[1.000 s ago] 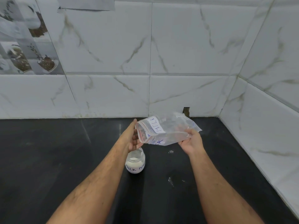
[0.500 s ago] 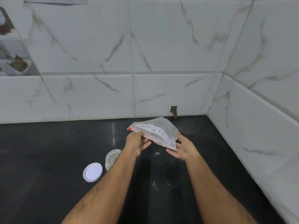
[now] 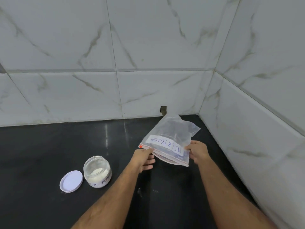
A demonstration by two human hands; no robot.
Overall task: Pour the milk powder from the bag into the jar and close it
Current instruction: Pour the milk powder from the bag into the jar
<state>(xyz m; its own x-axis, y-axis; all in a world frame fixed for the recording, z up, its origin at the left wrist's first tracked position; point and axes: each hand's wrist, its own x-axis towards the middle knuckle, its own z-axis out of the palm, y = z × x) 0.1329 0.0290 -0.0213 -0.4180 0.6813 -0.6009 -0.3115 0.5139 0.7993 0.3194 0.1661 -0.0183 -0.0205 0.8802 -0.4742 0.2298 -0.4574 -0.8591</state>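
A clear zip bag point(image 3: 171, 133) labelled "MILK POWDER" looks empty and lies low over the black counter point(image 3: 49, 146), its zip edge toward me. My left hand point(image 3: 145, 158) pinches the zip edge at its left end. My right hand point(image 3: 197, 152) pinches the same edge near the right end. An open glass jar point(image 3: 97, 171) with white powder in its bottom stands on the counter to the left of my left arm. Its white lid point(image 3: 71, 181) lies flat on the counter, just left of the jar.
White marble-look tiled walls close the counter at the back and on the right, forming a corner point(image 3: 200, 113). A small dark notch point(image 3: 163, 110) sits in the back wall at counter level. A few white specks point(image 3: 140, 190) lie on the counter between my arms.
The bag has swung from tilted over the jar to nearly flat, away to the right of it. Both hands now hold its zip edge. The view has shifted, bringing the jar and lid into sight.
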